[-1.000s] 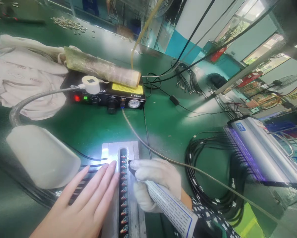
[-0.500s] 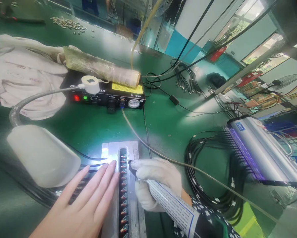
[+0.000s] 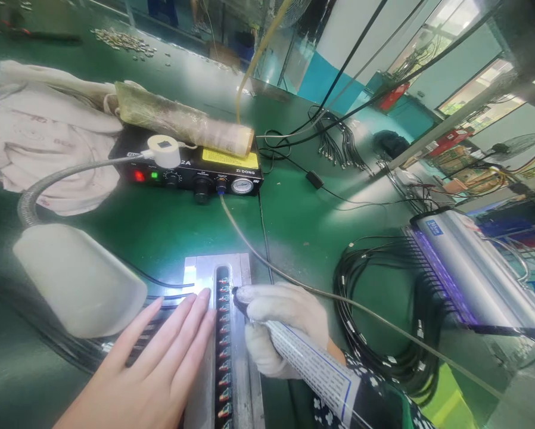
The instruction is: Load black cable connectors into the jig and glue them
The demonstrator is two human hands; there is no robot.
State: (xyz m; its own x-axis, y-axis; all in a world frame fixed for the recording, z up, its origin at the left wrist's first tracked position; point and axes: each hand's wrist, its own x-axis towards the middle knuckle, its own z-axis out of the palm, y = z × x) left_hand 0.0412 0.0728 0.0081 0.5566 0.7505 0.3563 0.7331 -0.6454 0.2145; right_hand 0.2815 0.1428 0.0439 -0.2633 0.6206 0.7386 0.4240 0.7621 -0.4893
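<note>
My left hand (image 3: 146, 363) is bare and lies flat, fingers stretched out, on the left side of a metal fixture (image 3: 243, 262). Down the middle of the fixture runs a dark slot holding a row of small connector ends (image 3: 224, 341) with orange-red and silver parts. My right hand (image 3: 285, 319), in a white glove, is closed round a labelled dispensing syringe (image 3: 316, 369). Its dark front end points at the upper part of the row, beside the slot's right edge; the exact tip is too small to make out. Black cables (image 3: 169, 286) enter the fixture from the left.
A white lamp head (image 3: 80, 280) on a flexible neck stands left of the fixture. Behind is a black dispenser (image 3: 187, 173) with a gauge and a thin hose (image 3: 294, 279) crossing rightward. Coiled black cables (image 3: 352, 310) lie right, by a silver purple-lit lamp (image 3: 486, 268).
Almost nothing differs. My right hand and the syringe have shifted very slightly right against the fixture; the whole view has moved a touch too. My left hand rests in the same place.
</note>
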